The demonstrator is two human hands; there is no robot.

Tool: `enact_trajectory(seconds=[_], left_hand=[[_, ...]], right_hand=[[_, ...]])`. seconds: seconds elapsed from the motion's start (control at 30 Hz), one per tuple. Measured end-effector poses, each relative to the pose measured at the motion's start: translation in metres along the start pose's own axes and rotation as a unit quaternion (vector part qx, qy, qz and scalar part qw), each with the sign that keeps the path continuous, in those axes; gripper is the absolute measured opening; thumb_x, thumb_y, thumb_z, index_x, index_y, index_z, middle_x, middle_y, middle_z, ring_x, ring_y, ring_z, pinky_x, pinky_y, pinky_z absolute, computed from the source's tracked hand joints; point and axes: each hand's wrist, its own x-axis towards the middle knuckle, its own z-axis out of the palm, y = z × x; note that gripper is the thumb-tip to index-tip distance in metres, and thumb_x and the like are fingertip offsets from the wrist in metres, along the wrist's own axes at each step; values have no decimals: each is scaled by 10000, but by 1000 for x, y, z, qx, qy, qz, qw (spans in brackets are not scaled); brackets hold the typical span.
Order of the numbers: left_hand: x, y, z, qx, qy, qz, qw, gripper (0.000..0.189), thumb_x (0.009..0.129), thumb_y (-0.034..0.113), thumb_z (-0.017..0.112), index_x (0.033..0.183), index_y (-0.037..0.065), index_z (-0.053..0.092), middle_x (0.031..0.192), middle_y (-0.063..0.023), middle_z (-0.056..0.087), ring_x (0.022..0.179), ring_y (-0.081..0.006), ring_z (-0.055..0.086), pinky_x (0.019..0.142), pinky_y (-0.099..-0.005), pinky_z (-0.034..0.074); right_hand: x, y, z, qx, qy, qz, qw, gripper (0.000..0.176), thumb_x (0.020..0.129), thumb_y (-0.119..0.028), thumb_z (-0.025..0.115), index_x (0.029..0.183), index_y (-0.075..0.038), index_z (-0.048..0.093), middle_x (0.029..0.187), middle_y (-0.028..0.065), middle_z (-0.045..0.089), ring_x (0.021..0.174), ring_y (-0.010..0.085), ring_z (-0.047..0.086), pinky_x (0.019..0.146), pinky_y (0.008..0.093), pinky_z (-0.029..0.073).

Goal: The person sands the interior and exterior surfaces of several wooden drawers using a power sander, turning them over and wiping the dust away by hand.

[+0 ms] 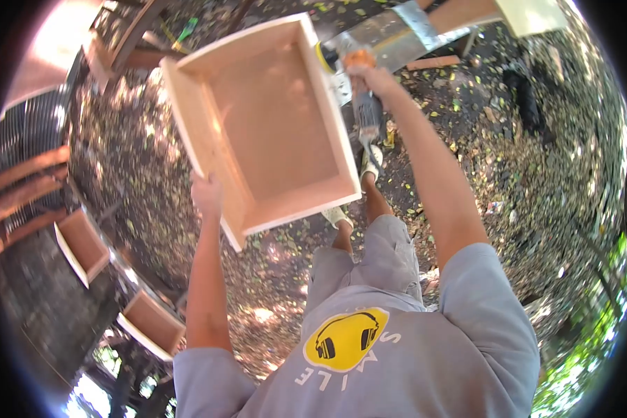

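Note:
A pale wooden drawer box (279, 118) hangs tilted in front of my body, its open side facing the camera. My left hand (206, 195) grips its lower left edge, fingers wrapped round the wood. On the other side, my right hand (369, 75) is closed round the orange and grey body of a power tool (366, 111). The tool's yellow-edged disc end (325, 58) is beside the drawer's upper right side; whether they touch I cannot tell. A cord runs down from the tool's rear.
A metal-covered board (390, 43) extends behind the tool. Two smaller drawer boxes (83, 244) (153, 322) rest at lower left, near wooden slats (29, 195). A dark item (526, 101) lies on the leafy ground (467, 111) at right. My feet are below the drawer.

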Motion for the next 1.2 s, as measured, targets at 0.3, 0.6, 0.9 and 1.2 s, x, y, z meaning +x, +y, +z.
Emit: enact_trajectory(seconds=[0.3,0.6,0.9,1.2], left_hand=[[-1,17,-7,58,-51,-43,996,511,890,270,569,1227,-98,456,927,-316,663,902,-471,650,817,-532,504],[0,21,-7,40,-34,-12,999,475,900,253,556,1213,-90,455,932,-300,671,895,-444,666,822,-509,519],[0,26,-14,5,-53,-16,998,391,880,243,579,1115,-61,510,998,-308,659,959,-452,650,854,-516,508],[2,23,-8,12,-13,20,1000,346,845,191,545,1074,-67,517,987,-284,675,944,-432,668,851,-495,528]], right_hand=[[-137,36,54,-486,-25,-132,864,635,759,-424,738,1171,32,575,1050,254,670,1016,380,659,874,429,516],[-225,126,157,-535,-217,-93,811,489,764,-314,694,995,92,549,950,281,660,927,412,662,819,483,528],[-282,168,186,-514,-114,-130,840,482,790,-275,681,1044,80,477,910,276,650,861,427,662,759,493,538],[-309,263,202,-478,1,-254,841,662,783,-249,702,1270,87,404,1026,201,579,818,375,649,694,458,549]])
